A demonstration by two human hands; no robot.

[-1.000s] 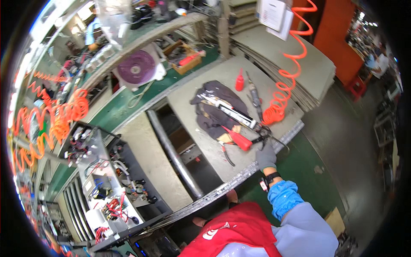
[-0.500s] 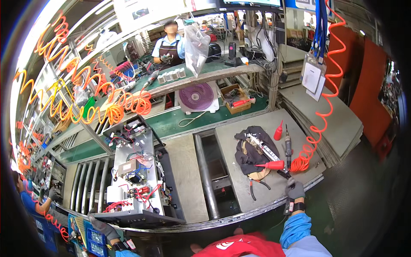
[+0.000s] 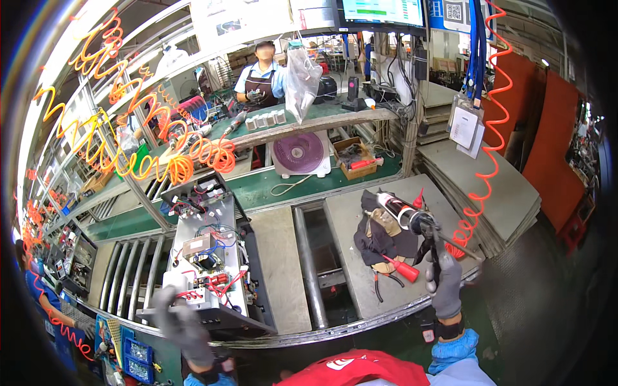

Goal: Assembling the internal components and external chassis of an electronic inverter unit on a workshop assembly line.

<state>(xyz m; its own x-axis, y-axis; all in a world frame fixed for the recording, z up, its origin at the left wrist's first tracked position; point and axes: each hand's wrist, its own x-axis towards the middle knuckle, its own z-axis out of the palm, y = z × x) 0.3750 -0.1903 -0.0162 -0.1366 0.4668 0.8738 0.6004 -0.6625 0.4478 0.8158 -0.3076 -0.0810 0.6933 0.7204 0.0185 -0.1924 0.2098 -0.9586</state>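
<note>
My right hand (image 3: 445, 283), in a grey glove, grips a caulking gun (image 3: 404, 215) with a white cartridge. The gun is lifted above the right work board, its nozzle end toward the far left. Beneath it lie a dark crumpled cloth (image 3: 373, 241), a red squeeze bottle (image 3: 404, 270) and orange-handled pliers (image 3: 378, 287). My left hand (image 3: 183, 328), also gloved, hovers by the near left corner of an open metal chassis (image 3: 235, 321). Motion smears its fingers. Wires, red connectors and a transformer-like block (image 3: 199, 246) sit inside the chassis.
A coiled orange air hose (image 3: 492, 154) hangs at the right. Metal rollers (image 3: 309, 270) run between the boards. Behind stand a purple fan (image 3: 299, 154) and a carton (image 3: 356, 157). A co-worker (image 3: 262, 80) stands across the bench; blue bins (image 3: 137, 360) are at lower left.
My right hand has raised the caulking gun off the cloth and turned it. My left hand has come up and right from the chassis's near left corner.
</note>
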